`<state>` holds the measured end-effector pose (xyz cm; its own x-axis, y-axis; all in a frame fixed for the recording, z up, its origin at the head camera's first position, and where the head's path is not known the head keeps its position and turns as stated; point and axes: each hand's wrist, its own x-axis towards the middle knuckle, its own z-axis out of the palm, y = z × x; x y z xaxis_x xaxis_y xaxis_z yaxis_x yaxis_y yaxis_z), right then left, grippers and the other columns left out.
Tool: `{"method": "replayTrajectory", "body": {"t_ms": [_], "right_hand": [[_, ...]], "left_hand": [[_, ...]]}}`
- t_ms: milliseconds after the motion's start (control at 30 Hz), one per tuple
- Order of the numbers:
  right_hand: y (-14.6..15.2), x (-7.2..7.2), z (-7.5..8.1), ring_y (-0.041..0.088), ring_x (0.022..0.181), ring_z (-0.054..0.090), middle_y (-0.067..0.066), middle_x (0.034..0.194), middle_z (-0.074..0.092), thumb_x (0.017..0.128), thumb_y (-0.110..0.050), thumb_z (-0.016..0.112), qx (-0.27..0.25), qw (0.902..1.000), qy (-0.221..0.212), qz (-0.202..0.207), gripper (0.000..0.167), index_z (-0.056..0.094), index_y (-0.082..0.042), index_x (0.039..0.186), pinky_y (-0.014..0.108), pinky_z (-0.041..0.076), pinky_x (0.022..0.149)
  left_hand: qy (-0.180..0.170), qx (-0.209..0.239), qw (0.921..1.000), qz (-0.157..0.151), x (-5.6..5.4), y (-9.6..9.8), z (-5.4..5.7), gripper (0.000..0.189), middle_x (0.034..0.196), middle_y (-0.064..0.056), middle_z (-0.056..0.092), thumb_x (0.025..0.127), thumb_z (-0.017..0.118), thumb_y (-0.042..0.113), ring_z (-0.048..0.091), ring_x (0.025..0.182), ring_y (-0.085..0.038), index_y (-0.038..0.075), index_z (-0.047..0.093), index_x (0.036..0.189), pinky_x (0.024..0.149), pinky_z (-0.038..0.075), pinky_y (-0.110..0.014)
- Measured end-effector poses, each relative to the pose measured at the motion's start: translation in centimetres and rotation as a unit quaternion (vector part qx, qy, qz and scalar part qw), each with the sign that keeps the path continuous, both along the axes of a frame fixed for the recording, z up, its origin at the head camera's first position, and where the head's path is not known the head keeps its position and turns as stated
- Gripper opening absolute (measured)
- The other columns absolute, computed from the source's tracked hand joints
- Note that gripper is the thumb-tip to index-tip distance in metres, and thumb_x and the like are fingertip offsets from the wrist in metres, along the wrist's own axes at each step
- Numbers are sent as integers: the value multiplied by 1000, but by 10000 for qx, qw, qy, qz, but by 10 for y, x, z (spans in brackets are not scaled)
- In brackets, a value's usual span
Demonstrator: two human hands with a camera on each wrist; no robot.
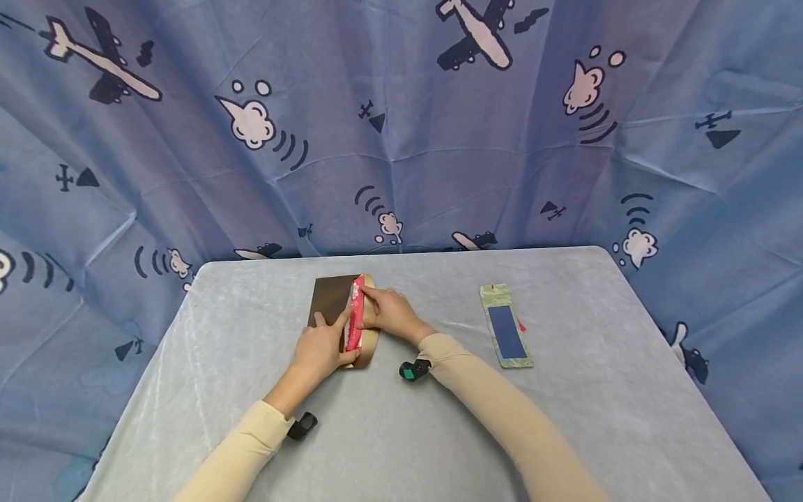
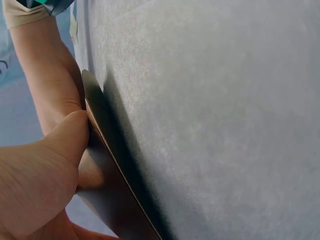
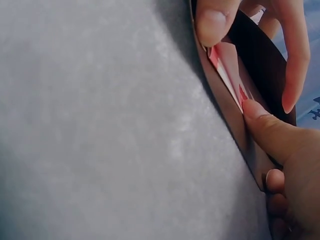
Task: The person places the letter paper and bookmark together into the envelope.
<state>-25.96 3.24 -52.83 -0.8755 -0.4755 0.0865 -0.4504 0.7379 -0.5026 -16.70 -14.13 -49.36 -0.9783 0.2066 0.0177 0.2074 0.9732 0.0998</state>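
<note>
Your right hand (image 1: 394,312) is pinching the red packet (image 1: 356,312) at eleven o'clock on the table (image 1: 401,446); your left hand (image 1: 318,348) is gripping the brown folder (image 1: 332,294) around it; you'd be risking creases by pressing unevenly.

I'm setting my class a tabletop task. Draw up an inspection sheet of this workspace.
Surface: table under a pale grey cloth.
Job's things: brown envelope, with a red-and-white paper at its opening.
Clutter: green-and-blue packet lying apart on the right, a small red tag at its edge.
Left hand: holds the envelope, thumb at its near edge.
Right hand: grips the paper, thumb touching it.
Cables: nothing seen.
Surroundings: blue curtain printed with planes, behind the table.
</note>
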Motion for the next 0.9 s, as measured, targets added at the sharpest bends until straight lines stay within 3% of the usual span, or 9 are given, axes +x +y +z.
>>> {"method": "replayTrajectory", "body": {"t_ms": [633, 900], "right_hand": [[-2, 1, 0, 14, 66, 46, -2, 63, 54, 73, -48, 84, -94, 9998, 156, -116, 93, 45, -14, 149, 30, 37, 67], [-3, 4, 3, 21, 76, 56, 4, 69, 62, 74, -47, 83, 25, 9999, 98, -75, 92, 44, -14, 150, 40, 46, 79]], "left_hand": [[32, 55, 10000, 7, 0, 0, 1, 94, 129, -47, 51, 75, 79, 57, 69, 82, -49, 22, 40, 152, 77, 57, -53], [82, 121, 9999, 51, 0, 1, 0, 94, 128, -46, 52, 72, 82, 55, 69, 82, -49, 22, 42, 151, 77, 56, -54]]}}
